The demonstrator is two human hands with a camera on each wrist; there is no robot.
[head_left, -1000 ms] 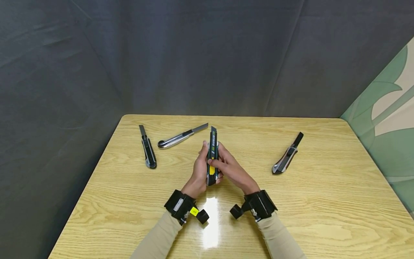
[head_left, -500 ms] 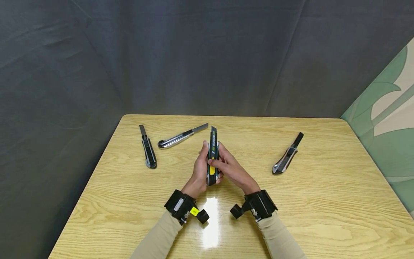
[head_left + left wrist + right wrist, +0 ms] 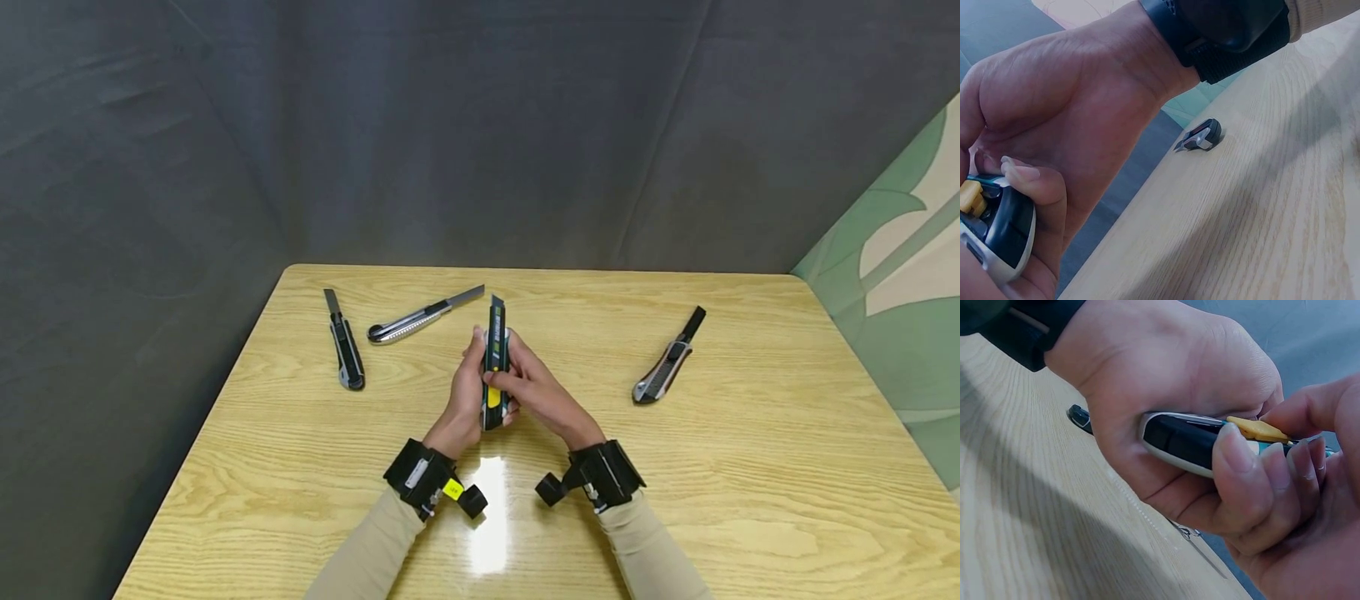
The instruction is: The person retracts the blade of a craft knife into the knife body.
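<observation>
A dark utility knife [image 3: 496, 342] with a yellow slider [image 3: 1252, 429] stands between both hands, blade end pointing away, a short piece of blade showing at its tip. My left hand [image 3: 463, 392] grips its body from the left side. The right hand [image 3: 538, 393] holds it from the right, fingers curled around the edge and thumb on the slider. In the left wrist view the tail of the knife shows at the lower left, with the right hand's fingertips [image 3: 1025, 175] bent over its side. Most of the left palm's contact is hidden.
On the wooden table [image 3: 750, 467] lie a black utility knife [image 3: 346, 346] at the left, a silver one [image 3: 408, 323] with its blade out towards the middle, and a grey-black one [image 3: 663, 371] at the right. A dark curtain [image 3: 480, 133] hangs behind the table.
</observation>
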